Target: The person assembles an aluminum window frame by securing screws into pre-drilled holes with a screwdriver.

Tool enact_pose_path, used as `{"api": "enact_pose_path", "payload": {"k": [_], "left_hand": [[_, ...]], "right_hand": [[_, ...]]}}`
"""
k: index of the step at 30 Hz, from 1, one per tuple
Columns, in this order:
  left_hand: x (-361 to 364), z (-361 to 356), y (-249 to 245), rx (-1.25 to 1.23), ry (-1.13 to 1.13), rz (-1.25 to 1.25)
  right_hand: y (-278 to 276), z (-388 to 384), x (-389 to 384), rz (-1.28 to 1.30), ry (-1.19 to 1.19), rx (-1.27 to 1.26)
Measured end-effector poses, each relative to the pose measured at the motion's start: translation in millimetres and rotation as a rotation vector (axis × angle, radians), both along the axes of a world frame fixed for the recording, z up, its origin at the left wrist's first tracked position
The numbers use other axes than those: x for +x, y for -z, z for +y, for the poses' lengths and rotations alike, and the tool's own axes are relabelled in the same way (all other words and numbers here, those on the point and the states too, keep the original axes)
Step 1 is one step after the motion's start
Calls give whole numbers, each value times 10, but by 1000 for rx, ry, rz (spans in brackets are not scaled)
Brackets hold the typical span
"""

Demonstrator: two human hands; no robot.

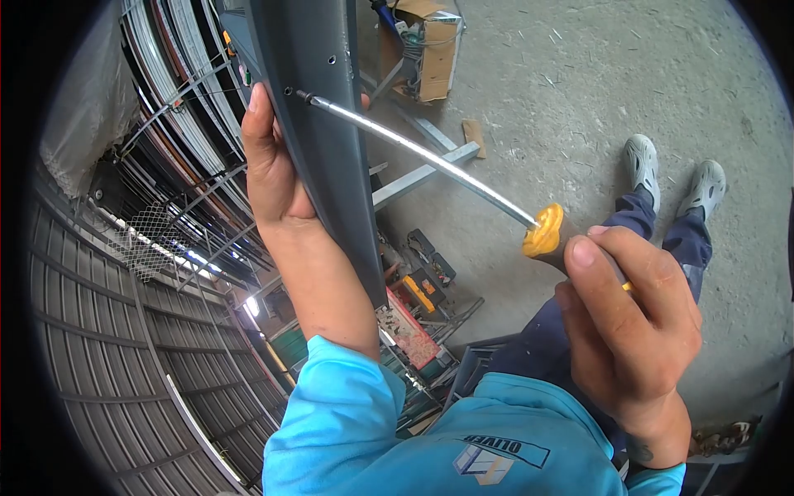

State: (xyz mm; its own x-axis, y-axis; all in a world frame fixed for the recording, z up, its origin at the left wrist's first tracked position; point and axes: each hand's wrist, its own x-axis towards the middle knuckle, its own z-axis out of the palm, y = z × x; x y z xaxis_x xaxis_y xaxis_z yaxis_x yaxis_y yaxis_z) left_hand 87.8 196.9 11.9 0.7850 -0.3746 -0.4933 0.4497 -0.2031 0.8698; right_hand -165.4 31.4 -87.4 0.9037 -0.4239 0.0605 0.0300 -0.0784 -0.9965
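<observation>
A long dark grey metal profile (318, 124) runs down the upper middle of the view. My left hand (277, 165) is wrapped around it, the thumb along its left side and a fingertip showing beyond its right edge. In my right hand (633, 306) is a screwdriver (422, 153) with a yellow and dark handle, held between thumb and fingers. Its long bright shaft slants up to the left. The dark tip is at a small hole in the profile; whether it sits inside cannot be made out. A second hole lies further right.
Behind the profile are metal trestle bars (426, 175) and a cardboard box (438, 58) with cables. A tool case (420, 289) lies below, near a red-edged tray (409, 331). Racks of long strips (186, 91) stand at left. My shoes (641, 165) are on the concrete floor.
</observation>
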Motion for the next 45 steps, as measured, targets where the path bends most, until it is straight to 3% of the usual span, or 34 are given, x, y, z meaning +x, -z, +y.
{"api": "enact_pose_path", "payload": {"k": [21,45], "left_hand": [[76,65,-18,-132,47,123],[197,263,-53,37,32,-23]], "right_hand": [[30,-34,-28,-3,-8,5],[23,-18,41,3,30,2]]}}
